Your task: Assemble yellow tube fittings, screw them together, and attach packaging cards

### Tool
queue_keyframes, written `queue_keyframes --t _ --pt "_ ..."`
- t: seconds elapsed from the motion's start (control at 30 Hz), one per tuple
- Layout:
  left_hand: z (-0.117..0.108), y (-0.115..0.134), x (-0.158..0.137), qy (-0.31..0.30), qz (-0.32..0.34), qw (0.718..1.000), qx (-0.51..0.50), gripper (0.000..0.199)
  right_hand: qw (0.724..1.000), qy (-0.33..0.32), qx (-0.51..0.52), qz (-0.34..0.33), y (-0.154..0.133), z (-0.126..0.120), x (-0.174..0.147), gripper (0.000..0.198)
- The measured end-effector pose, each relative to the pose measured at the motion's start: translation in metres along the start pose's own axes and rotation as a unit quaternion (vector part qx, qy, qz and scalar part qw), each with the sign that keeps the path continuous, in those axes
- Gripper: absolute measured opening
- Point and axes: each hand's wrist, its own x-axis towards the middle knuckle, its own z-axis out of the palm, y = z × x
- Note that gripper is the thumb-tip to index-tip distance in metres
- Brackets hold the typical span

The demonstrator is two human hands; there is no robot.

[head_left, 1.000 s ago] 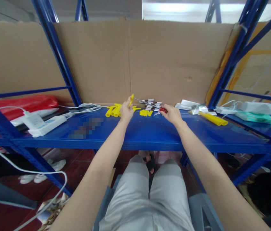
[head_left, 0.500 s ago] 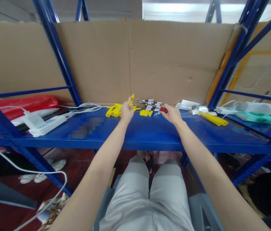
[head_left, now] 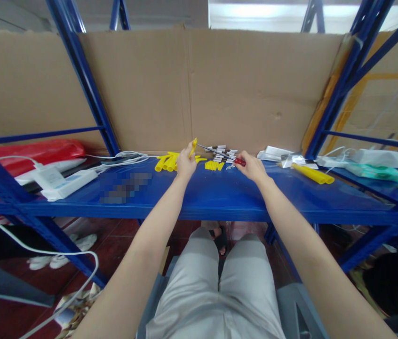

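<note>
My left hand [head_left: 186,162] is closed around a yellow plastic piece [head_left: 194,145], whose upper end sticks out above the fingers. In my right hand [head_left: 251,167] is a screwdriver [head_left: 240,161] with a red handle. Its thin metal shaft slants up to the left, and the tip meets or nearly meets the yellow piece. Beneath the shaft lie small yellow parts [head_left: 214,165] and several black-and-white pieces [head_left: 224,155]. A few tiny metal bits, perhaps screws [head_left: 230,166], are near the screwdriver handle. Yellow tubes [head_left: 167,162] lie just left of my left hand.
The blue shelf [head_left: 220,193] is backed by a cardboard sheet [head_left: 237,89] between blue posts. On the left are a white power strip [head_left: 70,184], cables and a red bag [head_left: 40,157]. At right lie larger yellow tubes [head_left: 314,174] and clear plastic wrapping [head_left: 292,160].
</note>
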Motion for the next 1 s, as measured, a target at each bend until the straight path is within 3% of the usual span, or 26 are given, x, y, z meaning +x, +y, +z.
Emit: queue_keyframes --t 0.4,0.6,0.8,1.0 --pt "0.0004 0.0003 0.0008 0.015 0.018 0.999 -0.021 0.038 0.999 -0.032 -0.013 -0.005 -0.0083 -0.0029 -0.0004 0.028" --pt "-0.0011 0.0003 0.0005 0.009 0.006 1.000 -0.015 0.041 1.000 -0.015 -0.013 0.006 -0.0044 -0.0015 -0.0008 0.030" --pt "-0.0011 -0.0007 0.0005 0.005 0.013 1.000 -0.020 0.044 0.999 0.010 -0.013 -0.037 -0.0035 -0.0024 -0.0016 0.027" --pt "-0.0011 -0.0021 0.0013 0.001 0.016 1.000 -0.014 0.044 0.999 -0.029 -0.017 -0.006 -0.0073 -0.0032 -0.0012 0.029"
